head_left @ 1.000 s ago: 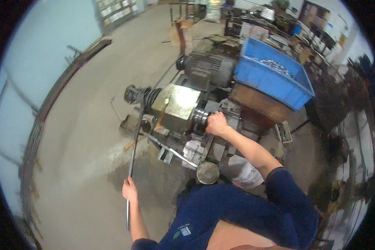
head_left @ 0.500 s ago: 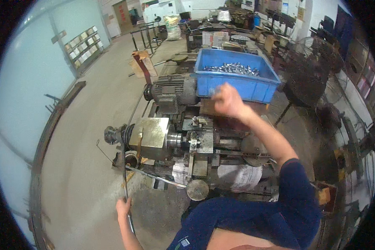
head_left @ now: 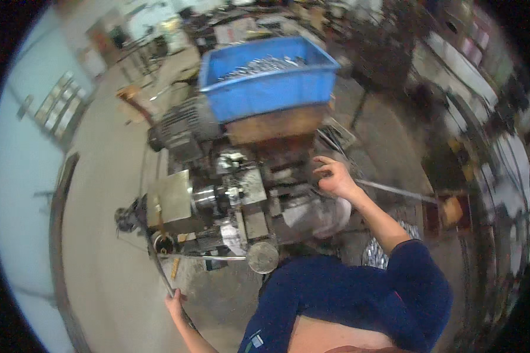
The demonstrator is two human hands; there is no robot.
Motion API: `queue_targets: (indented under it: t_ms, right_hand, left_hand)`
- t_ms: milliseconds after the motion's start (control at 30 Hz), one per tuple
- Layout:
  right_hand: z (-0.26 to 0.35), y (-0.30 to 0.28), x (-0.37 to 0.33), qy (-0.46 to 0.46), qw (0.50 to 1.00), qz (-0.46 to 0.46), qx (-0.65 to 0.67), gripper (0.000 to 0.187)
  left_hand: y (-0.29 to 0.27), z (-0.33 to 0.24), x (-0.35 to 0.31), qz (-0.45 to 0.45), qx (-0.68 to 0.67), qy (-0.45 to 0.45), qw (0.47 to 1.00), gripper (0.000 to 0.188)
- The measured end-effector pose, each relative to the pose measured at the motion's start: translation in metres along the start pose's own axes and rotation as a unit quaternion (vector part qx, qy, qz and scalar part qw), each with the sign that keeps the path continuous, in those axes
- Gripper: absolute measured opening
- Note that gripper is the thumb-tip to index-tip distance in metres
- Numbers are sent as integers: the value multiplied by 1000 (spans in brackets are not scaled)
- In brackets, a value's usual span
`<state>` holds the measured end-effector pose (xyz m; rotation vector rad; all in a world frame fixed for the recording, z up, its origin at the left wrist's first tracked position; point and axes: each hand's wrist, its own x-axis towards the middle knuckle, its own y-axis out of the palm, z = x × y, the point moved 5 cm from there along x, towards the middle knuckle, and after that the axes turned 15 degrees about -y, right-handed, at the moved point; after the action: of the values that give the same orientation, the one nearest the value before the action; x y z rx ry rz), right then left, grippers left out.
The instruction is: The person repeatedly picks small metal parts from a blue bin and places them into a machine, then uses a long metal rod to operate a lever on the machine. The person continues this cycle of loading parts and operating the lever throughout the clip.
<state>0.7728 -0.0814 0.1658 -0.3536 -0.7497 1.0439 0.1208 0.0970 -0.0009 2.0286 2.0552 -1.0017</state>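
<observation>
Left hand point(head_left: 174, 301): gripping a metal rod point(head_left: 161, 269) near its lower end, probably for leverage; the rod is slanting up and away from it toward the brass-toned housing point(head_left: 169, 203). Right hand point(head_left: 337, 179): hovering well apart, fingers parting, nothing visibly held. Blue bin point(head_left: 271, 97): sitting ahead of the right hand on a wooden support point(head_left: 277, 126), presumably keeping small metal parts point(head_left: 265, 66) reachable. Rod: looking slim, grey, nearly straight.

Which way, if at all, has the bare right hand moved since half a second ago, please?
Yes: against the blue rectangular plastic bin, the bare right hand has moved right and down the picture.
</observation>
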Motion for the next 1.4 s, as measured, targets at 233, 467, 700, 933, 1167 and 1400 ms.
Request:
queue_targets:
  t_ms: [233,467,700,933,1167,1400]
  right_hand:
    - [-119,-47,-208,264,960,-83,-49,31]
    - [-141,-75,-355,488,856,-66,-157,35]
    - [-200,-27,-403,458,868,37,-187,32]
    - [-167,-21,-362,521,821,97,-212,29]
    - [-210,2,-391,327,845,281,-317,22]
    - [-191,0,-390,74,861,179,-471,12]
  left_hand:
    - [-4,10,-4,26,-14,-104,994,30]
    - [11,3,12,83,-25,-164,983,32]
    - [1,6,10,38,7,-135,990,33]
    - [-1,2,3,-41,85,-112,989,33]
    - [5,-9,-7,-40,84,-76,993,32]
    - [4,-3,-8,-67,-4,-36,997,29]
